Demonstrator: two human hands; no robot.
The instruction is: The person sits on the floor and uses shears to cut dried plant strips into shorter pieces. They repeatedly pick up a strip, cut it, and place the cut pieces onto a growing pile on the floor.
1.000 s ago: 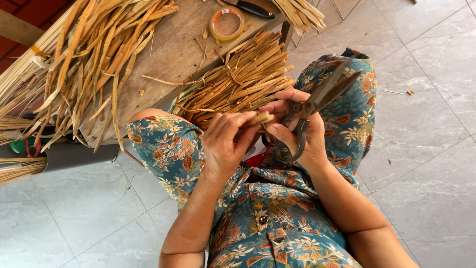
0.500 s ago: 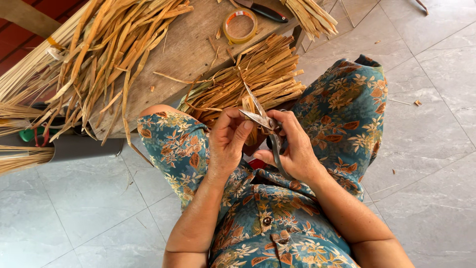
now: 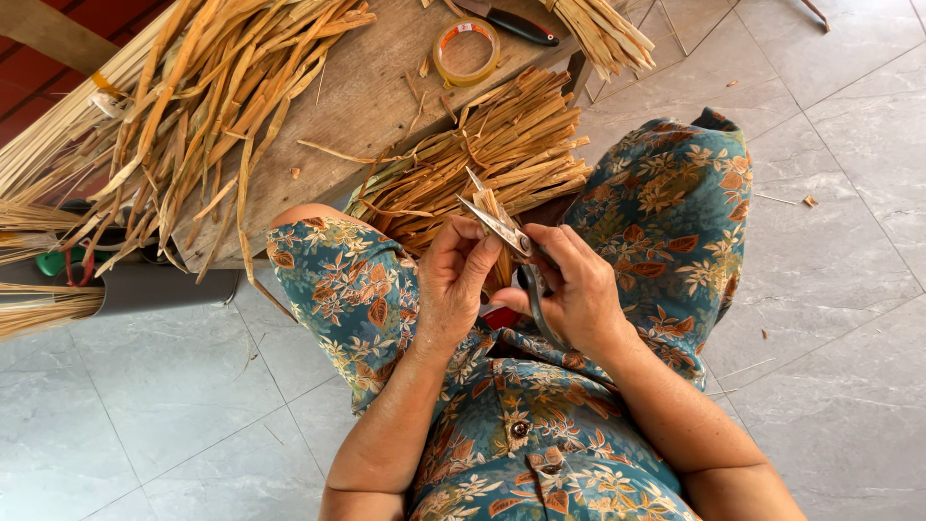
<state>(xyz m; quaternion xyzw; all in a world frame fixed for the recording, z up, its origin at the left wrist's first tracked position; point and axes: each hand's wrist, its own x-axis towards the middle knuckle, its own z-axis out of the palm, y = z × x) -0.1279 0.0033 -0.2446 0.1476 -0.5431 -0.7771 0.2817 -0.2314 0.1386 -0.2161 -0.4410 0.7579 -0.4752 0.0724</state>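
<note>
Teal floral dress (image 3: 666,203), tan straw strips (image 3: 502,145)

We cannot see the scissors' (image 3: 502,232) handles, buried inside the right hand (image 3: 579,289). The knife (image 3: 511,21) and the straw bundles (image 3: 58,145) on the tabletop (image 3: 376,106) run past the frame's edges.

Single view, head-worn camera. Position: above the seated person, looking steeply down over chest and lap. Facing: forward and downward, towards the wooden board (image 3: 386,87) that runs across the upper left of the frame. Range: close; the left hand (image 3: 453,280) and right hand (image 3: 569,289) sit at frame centre, both forearms entering from the bottom edge. Coverage: lap at centre, board's near edge above it, grey tiled floor (image 3: 849,193) along the right side and lower left. No second view; no shared area.
</note>
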